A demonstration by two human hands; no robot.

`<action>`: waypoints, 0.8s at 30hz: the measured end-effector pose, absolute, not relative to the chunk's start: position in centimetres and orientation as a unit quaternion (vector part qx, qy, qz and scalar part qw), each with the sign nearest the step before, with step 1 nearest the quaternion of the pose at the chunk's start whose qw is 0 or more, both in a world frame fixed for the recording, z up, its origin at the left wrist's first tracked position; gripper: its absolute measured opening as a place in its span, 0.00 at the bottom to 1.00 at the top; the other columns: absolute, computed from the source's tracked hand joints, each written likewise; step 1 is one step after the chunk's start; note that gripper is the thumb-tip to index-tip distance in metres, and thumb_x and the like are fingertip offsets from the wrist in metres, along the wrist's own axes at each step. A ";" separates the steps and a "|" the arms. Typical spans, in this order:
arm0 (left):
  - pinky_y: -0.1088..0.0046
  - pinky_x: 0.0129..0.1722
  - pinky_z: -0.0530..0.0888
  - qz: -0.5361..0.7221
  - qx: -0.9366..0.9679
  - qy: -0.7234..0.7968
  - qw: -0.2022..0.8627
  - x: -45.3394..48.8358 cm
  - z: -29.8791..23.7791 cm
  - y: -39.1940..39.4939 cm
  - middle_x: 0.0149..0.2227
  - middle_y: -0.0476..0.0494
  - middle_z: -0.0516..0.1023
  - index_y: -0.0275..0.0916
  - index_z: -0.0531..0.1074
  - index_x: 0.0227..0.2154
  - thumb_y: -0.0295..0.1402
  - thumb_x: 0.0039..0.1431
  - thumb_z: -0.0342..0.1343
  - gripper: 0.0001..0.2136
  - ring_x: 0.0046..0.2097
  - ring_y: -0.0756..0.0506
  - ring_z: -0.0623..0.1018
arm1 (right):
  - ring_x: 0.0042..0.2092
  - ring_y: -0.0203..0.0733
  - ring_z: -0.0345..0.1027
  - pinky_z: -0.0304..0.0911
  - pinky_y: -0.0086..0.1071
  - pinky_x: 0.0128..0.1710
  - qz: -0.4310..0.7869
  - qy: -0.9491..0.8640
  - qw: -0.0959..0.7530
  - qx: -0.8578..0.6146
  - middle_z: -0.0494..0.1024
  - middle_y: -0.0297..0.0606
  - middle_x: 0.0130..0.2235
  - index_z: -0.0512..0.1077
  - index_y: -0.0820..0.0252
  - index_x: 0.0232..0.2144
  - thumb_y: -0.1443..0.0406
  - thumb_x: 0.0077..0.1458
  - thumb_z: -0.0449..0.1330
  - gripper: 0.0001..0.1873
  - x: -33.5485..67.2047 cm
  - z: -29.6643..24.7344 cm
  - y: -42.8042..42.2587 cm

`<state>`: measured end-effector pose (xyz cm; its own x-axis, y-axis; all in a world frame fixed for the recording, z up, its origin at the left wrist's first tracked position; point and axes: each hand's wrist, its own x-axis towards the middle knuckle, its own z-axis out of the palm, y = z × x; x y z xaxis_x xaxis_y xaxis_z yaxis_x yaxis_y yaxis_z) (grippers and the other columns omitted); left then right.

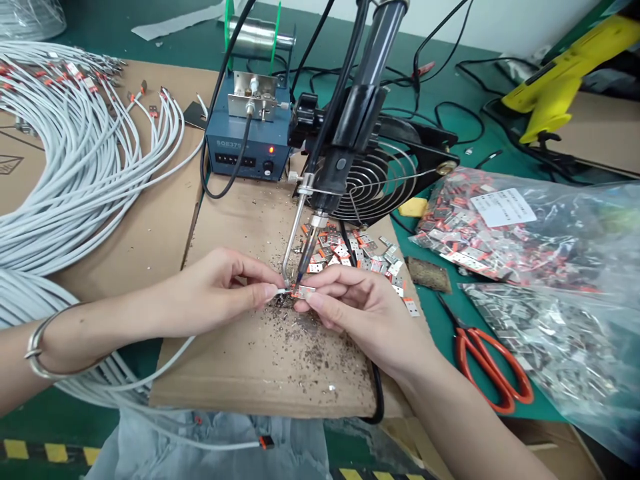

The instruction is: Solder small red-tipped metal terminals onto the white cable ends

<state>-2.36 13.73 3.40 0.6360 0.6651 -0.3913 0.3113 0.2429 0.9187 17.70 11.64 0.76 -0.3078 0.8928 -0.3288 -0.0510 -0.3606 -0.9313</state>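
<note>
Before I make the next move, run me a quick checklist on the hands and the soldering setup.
1. Left hand pinching the cable end: ok.
2. Right hand gripping the connector: ok.
3. Soldering iron tip touching the connector: cannot tell, too small.
4. Control box lamp lit: ok.
5. Cardboard free of debris: not ok, bits scattered around the hands.
6. Scissors apart from both hands: ok.

We hold a small, flat connector (304,292), silvery with orange parts, nearly level, its length running left to right. Just left of it we hold a pale cable end (283,291), pointing right; we cannot tell whether they join. Our black soldering iron (334,177) slants, tip down, at the connector.
</note>
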 end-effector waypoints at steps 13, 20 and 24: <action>0.84 0.09 0.51 0.141 0.577 0.427 0.682 -2.4 2.8 13.7 0.14 0.60 0.56 0.32 0.72 0.33 0.30 0.58 0.51 0.07 0.14 0.57 0.53 | 0.27 0.36 0.74 0.62 0.26 0.21 0.667 -0.456 0.351 -0.474 0.81 0.37 0.26 0.74 0.59 0.29 0.63 0.45 0.67 0.08 17.6 0.7 11.5; 0.84 0.09 0.52 0.136 0.579 0.449 0.667 -2.4 2.9 13.7 0.15 0.59 0.59 0.32 0.74 0.37 0.32 0.57 0.53 0.09 0.14 0.58 0.54 | 0.27 0.34 0.74 0.62 0.25 0.21 0.670 -0.451 0.354 -0.471 0.81 0.35 0.26 0.74 0.59 0.29 0.65 0.46 0.66 0.06 17.5 0.6 11.6; 0.84 0.10 0.52 0.143 0.572 0.446 0.673 -2.3 3.0 13.6 0.16 0.58 0.61 0.32 0.74 0.38 0.32 0.57 0.52 0.10 0.14 0.58 0.54 | 0.27 0.35 0.74 0.63 0.25 0.22 0.678 -0.448 0.356 -0.462 0.81 0.35 0.26 0.74 0.59 0.28 0.65 0.46 0.66 0.06 17.6 0.6 11.6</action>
